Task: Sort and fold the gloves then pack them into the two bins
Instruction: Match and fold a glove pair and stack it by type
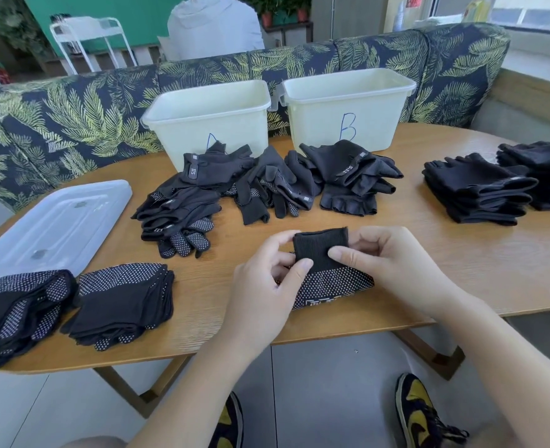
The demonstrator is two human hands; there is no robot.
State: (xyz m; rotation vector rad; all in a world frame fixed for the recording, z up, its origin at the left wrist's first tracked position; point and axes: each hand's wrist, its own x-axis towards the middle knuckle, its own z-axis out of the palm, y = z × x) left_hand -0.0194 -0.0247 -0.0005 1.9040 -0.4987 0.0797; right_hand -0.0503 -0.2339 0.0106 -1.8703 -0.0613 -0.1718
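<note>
Near the table's front edge, my left hand (267,273) and my right hand (383,260) both pinch a folded black dotted glove (328,276), its plain cuff turned up over the dotted part. Behind it lies a loose heap of unsorted black gloves (260,185). Two folded stacks of dotted gloves (118,299) sit at the front left. Folded stacks of plain fingerless gloves (480,189) stand at the right. Two white bins are at the back: bin A (209,121), its letter partly hidden by gloves, and bin B (348,108). Both look empty.
A translucent bin lid (57,224) lies on the left of the wooden table (461,270). A leaf-patterned sofa (73,118) runs behind the table. A person in a white hoodie (214,27) sits beyond it, back turned. My shoes (419,412) show below the table edge.
</note>
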